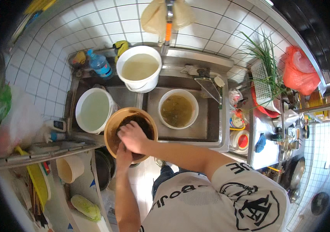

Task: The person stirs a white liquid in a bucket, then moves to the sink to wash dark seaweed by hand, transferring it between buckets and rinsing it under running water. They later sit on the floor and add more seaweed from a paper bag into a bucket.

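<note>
A tan plastic basin [110, 136] stands at the near edge of the steel sink, overlapping the left bucket in view. Dark, wet-looking matter [143, 124] lies inside; its kind is not clear. My right hand [133, 137] reaches into the basin with bent fingers against this matter. Close beside it, my left hand [123, 153] is over the basin's near side, and the right hand partly covers its fingertips. Whether either hand grips anything is hidden.
In the sink are a white bucket of cloudy water [93, 111], another of yellowish water [140, 67] and a white tub of brownish liquid [179, 110]. An orange-banded faucet [168, 30] hangs above. A blue bottle [100, 65] stands behind; a metal-edged shelf [37, 156] lies left.
</note>
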Motion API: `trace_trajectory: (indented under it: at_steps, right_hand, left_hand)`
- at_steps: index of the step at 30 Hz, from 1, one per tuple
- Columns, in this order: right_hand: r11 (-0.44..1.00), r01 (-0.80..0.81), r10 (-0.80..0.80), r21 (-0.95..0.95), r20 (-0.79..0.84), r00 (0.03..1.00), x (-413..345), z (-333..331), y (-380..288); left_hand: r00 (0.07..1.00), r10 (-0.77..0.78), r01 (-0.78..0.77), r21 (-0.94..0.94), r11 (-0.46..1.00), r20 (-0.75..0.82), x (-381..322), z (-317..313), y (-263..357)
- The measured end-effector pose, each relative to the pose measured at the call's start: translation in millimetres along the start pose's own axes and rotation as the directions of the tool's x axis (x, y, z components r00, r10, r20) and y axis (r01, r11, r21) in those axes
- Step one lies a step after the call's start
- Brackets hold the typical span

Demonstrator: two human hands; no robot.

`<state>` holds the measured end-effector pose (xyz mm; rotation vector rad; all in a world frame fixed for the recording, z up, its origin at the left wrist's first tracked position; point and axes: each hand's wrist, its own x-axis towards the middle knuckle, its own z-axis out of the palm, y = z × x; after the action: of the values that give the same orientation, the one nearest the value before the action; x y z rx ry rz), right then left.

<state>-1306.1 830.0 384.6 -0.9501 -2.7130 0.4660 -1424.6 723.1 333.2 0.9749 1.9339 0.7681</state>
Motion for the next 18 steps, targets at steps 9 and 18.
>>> trace_trajectory:
  at_steps: [9,18]
  right_hand:
    - [0.960,0.075,0.005,-0.269,0.283,0.959,-15.7,7.0,34.5]
    - [0.963,0.269,-0.266,-0.013,0.106,0.958,-29.3,-9.3,67.1]
  left_hand:
    - [0.961,0.208,-0.275,0.705,0.653,0.182,3.8,-62.1,97.8]
    - [0.979,0.113,0.040,0.707,0.706,-0.168,-7.1,-13.9,86.3]
